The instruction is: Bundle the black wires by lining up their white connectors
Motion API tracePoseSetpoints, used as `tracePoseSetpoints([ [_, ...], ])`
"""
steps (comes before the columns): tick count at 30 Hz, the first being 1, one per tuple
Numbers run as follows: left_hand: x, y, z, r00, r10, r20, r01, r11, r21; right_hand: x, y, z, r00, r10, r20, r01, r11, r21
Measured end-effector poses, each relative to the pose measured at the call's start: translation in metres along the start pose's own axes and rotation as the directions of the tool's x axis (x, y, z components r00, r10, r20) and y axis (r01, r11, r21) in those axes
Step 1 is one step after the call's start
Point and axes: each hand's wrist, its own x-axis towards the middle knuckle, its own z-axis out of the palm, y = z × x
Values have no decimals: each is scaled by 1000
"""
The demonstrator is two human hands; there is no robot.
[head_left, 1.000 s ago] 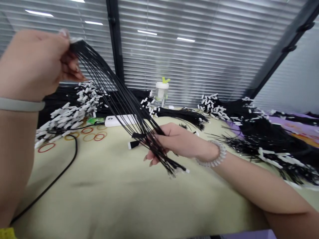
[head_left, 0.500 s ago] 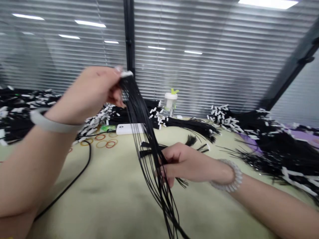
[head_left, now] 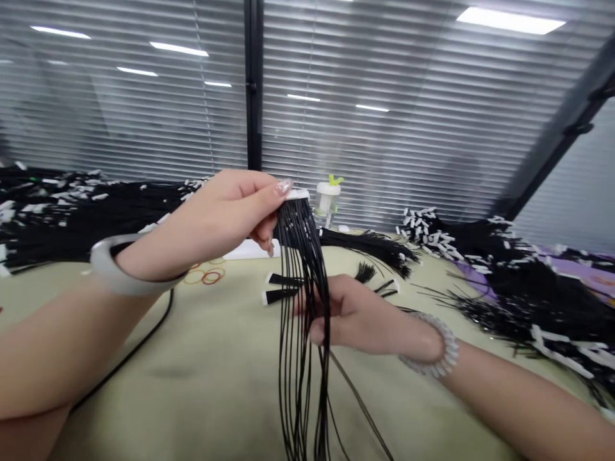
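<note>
My left hand [head_left: 245, 208] pinches the white connector [head_left: 296, 194] of a wire harness between thumb and fingers, holding it up above the table. From it a fan of thin black wires [head_left: 302, 250] hangs down past the lower edge of the view. My right hand [head_left: 348, 317] is closed around part of these wires partway down, thumb in front; some strands hang free to its left. Behind that hand, two black harnesses with white connectors [head_left: 276, 296] lie on the table, partly hidden by the wires and the hand.
Heaps of black harnesses with white connectors lie at the left [head_left: 72, 218] and right [head_left: 509, 256] on the pale table [head_left: 202, 384]. At the back stand a clear cup with a white lid [head_left: 328, 198] and a white device [head_left: 250, 249]. Rubber bands [head_left: 211, 277] and a black cable [head_left: 144, 346] lie nearby.
My left hand has moved right and down with the connector, so the wires now hang nearly straight. My right hand stays around the wires at almost the same spot.
</note>
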Motion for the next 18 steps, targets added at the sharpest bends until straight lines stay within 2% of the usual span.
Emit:
tracePoseSetpoints([
  [3, -3, 3, 5, 999, -6, 47, 3, 999, 54, -2, -4, -2, 992, -121, -46, 125, 986, 110],
  [6, -6, 5, 7, 996, -1, 85, -9, 993, 120, -4, -5, -5, 982, -169, -84, 185, 954, 238],
  [10, -6, 7, 9, 992, 50, 116, -67, 986, 150, -6, -6, -3, 976, -142, -164, 180, 951, 250],
  [14, -7, 8, 12, 990, 42, 132, -66, 981, 181, -8, -15, 5, 952, -67, -297, 127, 974, 186],
  [18, -9, 10, 13, 987, 22, 158, -51, 982, 182, -11, -24, 10, 940, -40, -340, 113, 974, 197],
])
